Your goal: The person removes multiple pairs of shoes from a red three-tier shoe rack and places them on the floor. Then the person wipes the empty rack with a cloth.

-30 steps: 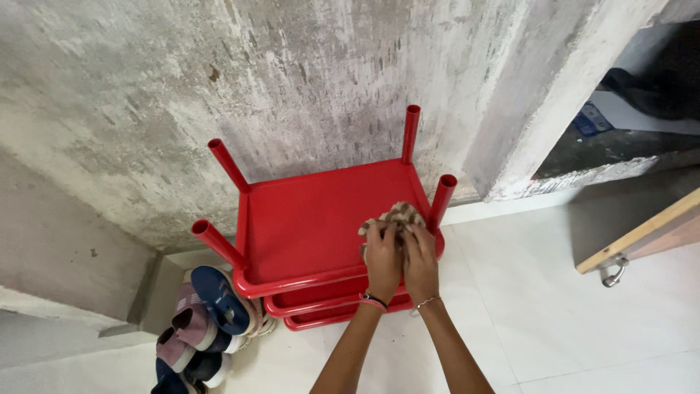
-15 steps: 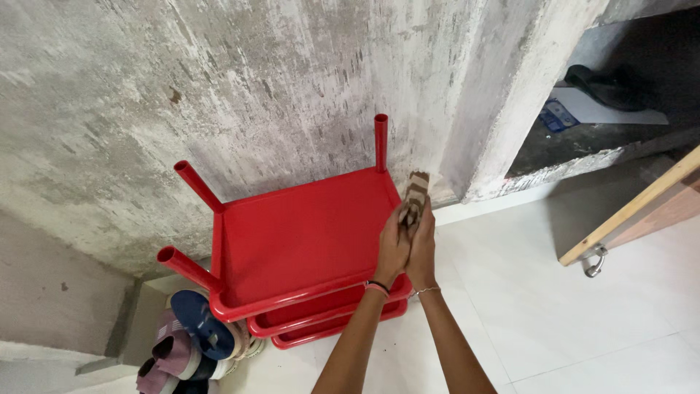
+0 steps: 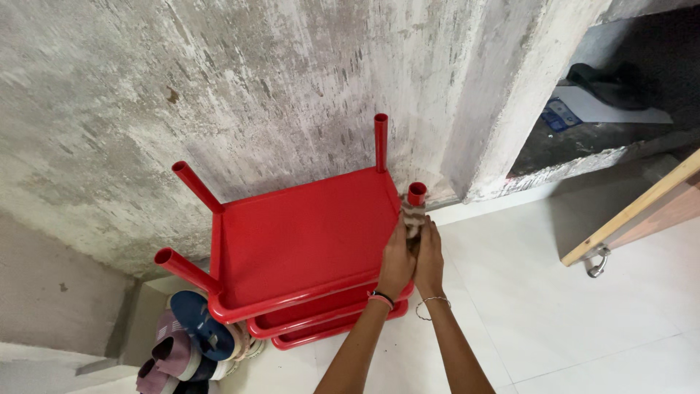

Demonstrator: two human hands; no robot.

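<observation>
Stools [image 3: 306, 233] against mottled concrete wall [image 3: 219, 87]

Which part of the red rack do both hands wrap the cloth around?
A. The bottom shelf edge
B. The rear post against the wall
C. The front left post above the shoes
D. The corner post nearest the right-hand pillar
D: the left hand and right hand press the brownish cloth around the red post at the rack's right front corner.

We see a brown checked cloth [image 3: 413, 217] bunched around one leg [image 3: 416, 195] | red plastic stool [image 3: 306, 233] upturned, topmost of a stack, legs up
</observation>
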